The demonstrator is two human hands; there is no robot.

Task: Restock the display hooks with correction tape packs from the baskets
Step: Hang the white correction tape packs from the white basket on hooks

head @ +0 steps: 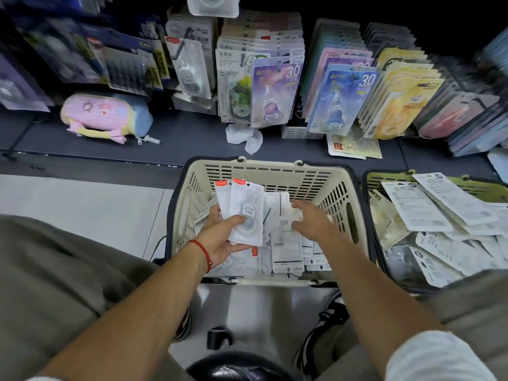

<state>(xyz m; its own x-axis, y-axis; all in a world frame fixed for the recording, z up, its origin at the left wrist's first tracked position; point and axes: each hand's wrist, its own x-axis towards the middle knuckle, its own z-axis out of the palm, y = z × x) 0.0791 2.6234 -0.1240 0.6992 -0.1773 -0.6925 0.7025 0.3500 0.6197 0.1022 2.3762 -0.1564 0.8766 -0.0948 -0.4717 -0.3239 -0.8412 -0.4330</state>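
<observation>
A beige basket [334, 185] stands on the floor in front of me, holding several white correction tape packs [287, 251]. My left hand [224, 235] grips a small stack of white packs with red tabs [244, 210] upright over the basket's left side. My right hand [310, 218] reaches down into the basket, its fingers curled onto a pack [286, 213] lying there. Display hooks above the shelf carry hanging packs, among them a white one [189, 70], purple ones [275, 92] and blue ones [342, 100].
A second, green-rimmed basket [384, 177] full of white packs stands at the right. A pink and blue pencil pouch [104, 116], crumpled white paper [243, 137] and a loose card [354, 147] lie on the dark shelf. My knees flank the basket, and a dark stool sits below.
</observation>
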